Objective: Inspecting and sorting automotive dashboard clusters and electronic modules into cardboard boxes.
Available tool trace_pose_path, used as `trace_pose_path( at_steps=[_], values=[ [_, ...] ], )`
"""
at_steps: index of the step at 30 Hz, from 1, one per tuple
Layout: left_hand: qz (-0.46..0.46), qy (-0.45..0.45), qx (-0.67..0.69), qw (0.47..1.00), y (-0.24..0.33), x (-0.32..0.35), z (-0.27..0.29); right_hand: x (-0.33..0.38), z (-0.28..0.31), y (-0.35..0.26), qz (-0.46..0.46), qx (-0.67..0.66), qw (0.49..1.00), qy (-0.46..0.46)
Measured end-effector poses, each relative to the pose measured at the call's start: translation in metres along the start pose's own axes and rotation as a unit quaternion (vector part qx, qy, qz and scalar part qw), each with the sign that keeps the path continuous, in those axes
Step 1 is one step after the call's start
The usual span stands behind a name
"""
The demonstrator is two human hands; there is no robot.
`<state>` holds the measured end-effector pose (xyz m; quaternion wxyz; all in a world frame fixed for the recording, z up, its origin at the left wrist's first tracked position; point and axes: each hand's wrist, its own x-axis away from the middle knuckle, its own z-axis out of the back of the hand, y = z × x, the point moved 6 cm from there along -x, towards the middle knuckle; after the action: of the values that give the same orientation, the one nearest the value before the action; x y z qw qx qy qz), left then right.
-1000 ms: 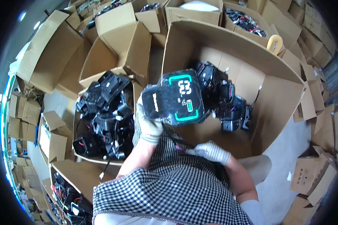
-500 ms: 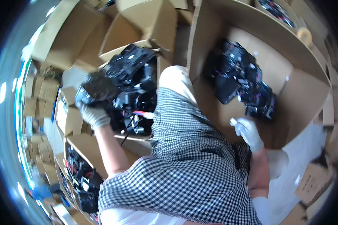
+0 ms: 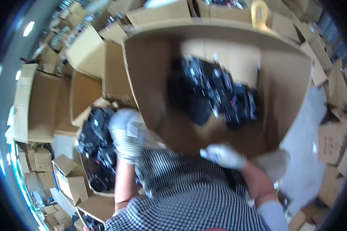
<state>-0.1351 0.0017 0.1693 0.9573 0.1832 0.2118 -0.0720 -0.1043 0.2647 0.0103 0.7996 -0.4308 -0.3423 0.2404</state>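
Observation:
Both my hands wear white gloves. My left hand [image 3: 129, 144] is beside the knee of my light trousers, near a carton packed with black plastic parts [image 3: 97, 133]; motion smears its fingers, so its grip is unclear. In front of my checked apron [image 3: 189, 192], my right hand [image 3: 226, 157] is closed, with a small white piece [image 3: 203, 153] poking from its fingertips. Beyond it stands a large open cardboard box [image 3: 283, 96]. Inside lies a heap of shiny black parts [image 3: 219, 90], with small white and coloured bits among them.
A roll of tape [image 3: 260, 13] sits at the large box's far rim. Tall open cartons [image 3: 46, 104] crowd the left side. More boxes [image 3: 331, 140] stand to the right beyond a strip of pale floor [image 3: 310, 127]. Another carton [image 3: 94, 208] is at lower left.
My view has swung left, so the boxes sit differently. My left hand has come off the dark part at the left carton to beside my knee. My right hand has moved in before my apron.

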Motion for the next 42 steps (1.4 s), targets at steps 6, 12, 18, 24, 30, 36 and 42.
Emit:
trace_pose_path(
  at_steps=[6,12,18,24,30,36,42],
  values=[
    [0.055,-0.264,0.006,0.963,-0.022,-0.020,-0.290,0.019,-0.011,0.017,0.148,0.083,0.985,0.045],
    [0.185,-0.414,-0.059,0.889,-0.099,-0.010,-0.453,-0.004,0.038,0.030,0.106,0.034,0.990,0.088],
    [0.197,-0.357,0.124,0.905,-0.104,-0.027,-0.435,-0.001,0.039,0.043,0.087,-0.007,0.994,0.063],
    [0.134,-0.190,0.340,0.911,-0.075,0.010,-0.345,0.010,0.043,0.033,0.041,-0.068,0.994,0.071],
    [0.030,-0.115,0.353,0.928,0.019,0.008,-0.221,0.015,0.061,0.045,-0.002,-0.369,0.903,0.218],
    [0.089,-0.260,0.462,0.843,0.065,0.051,-0.198,0.014,0.057,0.030,-0.032,-0.401,0.898,0.181],
    [0.099,-0.351,0.503,0.784,0.086,0.114,-0.206,0.031,0.042,0.023,0.103,0.168,0.957,0.212]
  ],
)
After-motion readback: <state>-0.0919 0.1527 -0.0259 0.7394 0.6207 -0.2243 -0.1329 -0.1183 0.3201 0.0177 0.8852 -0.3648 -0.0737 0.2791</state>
